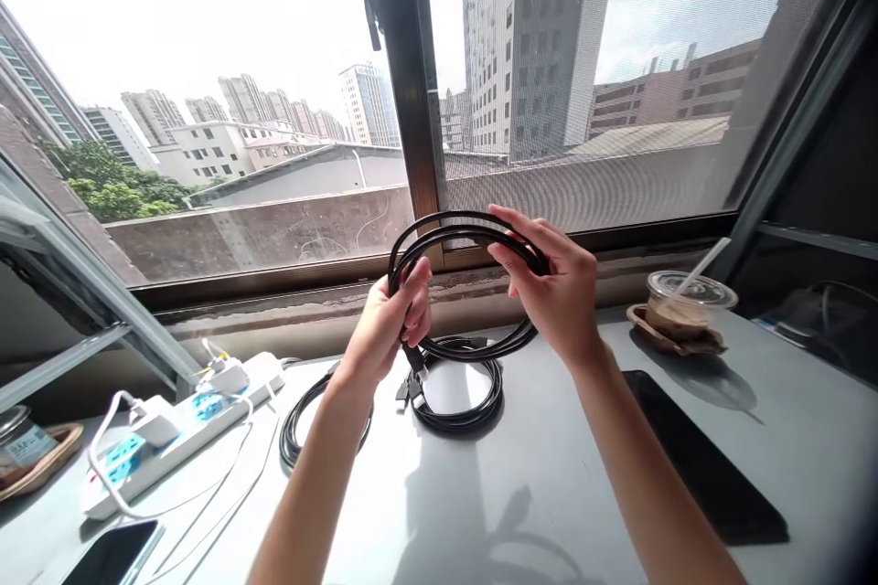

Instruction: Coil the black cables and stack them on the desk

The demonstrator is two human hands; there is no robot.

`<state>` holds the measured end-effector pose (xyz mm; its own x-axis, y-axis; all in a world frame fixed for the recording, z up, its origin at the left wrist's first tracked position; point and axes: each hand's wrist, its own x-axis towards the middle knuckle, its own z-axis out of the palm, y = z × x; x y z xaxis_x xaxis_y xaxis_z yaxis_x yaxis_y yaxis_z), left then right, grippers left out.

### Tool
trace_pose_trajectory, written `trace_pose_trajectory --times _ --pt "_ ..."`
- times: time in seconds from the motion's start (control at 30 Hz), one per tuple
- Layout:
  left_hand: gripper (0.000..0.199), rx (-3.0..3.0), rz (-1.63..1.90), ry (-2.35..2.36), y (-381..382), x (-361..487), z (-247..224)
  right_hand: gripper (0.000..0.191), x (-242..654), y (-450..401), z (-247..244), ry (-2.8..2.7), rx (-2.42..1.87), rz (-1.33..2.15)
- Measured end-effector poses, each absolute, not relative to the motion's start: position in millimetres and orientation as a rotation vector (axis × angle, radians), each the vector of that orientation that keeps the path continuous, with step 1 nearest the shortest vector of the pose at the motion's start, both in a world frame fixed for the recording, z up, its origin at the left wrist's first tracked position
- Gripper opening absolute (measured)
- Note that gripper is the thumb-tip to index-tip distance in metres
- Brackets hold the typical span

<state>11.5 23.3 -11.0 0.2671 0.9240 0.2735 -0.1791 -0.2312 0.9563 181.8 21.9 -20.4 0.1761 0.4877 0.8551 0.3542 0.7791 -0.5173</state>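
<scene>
Black cable point(466, 233), looped, held up above the desk point(562, 484). Left hand point(398, 315): fingers curled closed round the loops' left side. Right hand point(555, 279): thumb and forefinger partly spread, gripping the loops' upper right. Step, as judged: arranging the loops; the next move calls for both grips keeping strands together. Beyond, on the desk: plug-ended coil point(456, 425); second coil point(292, 434), partly hidden by the left forearm. Farthest: window frame point(404, 64).

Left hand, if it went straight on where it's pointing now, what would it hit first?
Carrying the coiled black cable, the left hand would probably meet the upright window bar first, though depth is unclear from this one view.
</scene>
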Motion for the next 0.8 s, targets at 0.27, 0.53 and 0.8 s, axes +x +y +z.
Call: trace_pose_trajectory --times 0.27,0.53,0.8 --pt "0.054 1.388 1.149 0.673 24 8 -10 0.024 176 22 -21 -1.496 -0.779 0.045" --pt "0.039 1.475 1.331 0.803 11 15 -8 0.026 172 29 -26 -1.381 -0.902 -0.021" --pt "0.040 1.513 1.615 0.850 0 14 -5 0.056 173 26 -28 -1.472 -1.108 0.205"
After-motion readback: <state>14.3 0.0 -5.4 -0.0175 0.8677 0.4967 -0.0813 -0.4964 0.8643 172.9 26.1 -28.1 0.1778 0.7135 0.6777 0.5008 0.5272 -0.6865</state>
